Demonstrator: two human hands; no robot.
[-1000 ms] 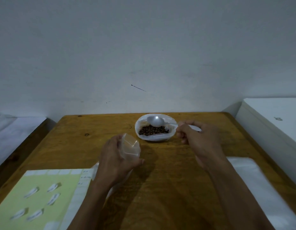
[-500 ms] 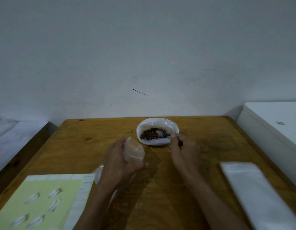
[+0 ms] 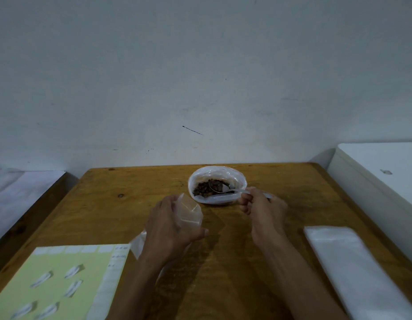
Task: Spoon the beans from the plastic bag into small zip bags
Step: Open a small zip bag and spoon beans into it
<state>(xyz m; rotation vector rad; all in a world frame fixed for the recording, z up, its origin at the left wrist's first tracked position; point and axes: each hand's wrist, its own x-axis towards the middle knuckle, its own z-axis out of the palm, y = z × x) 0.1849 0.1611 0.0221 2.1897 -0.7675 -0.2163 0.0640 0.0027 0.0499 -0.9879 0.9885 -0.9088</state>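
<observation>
A white plastic bag (image 3: 235,175), rolled open like a bowl, sits at the far middle of the wooden table and holds brown beans (image 3: 204,188). My right hand (image 3: 264,210) grips the handle of a white plastic spoon (image 3: 223,188) whose bowl lies among the beans. My left hand (image 3: 169,229) holds a small clear zip bag (image 3: 189,210) with its mouth open, just left of and nearer than the bean bag.
The wooden table (image 3: 108,204) carries a pale yellow sheet (image 3: 62,280) with several small white stickers at the near left. A flat stack of clear bags (image 3: 352,266) lies near right. A white cabinet (image 3: 382,172) stands right of the table, a grey wall behind.
The spoon went from above the bean bag down into the beans. My right hand dipped in close to the bag, then drew back right, the handle now nearly level. My left hand stayed put.
</observation>
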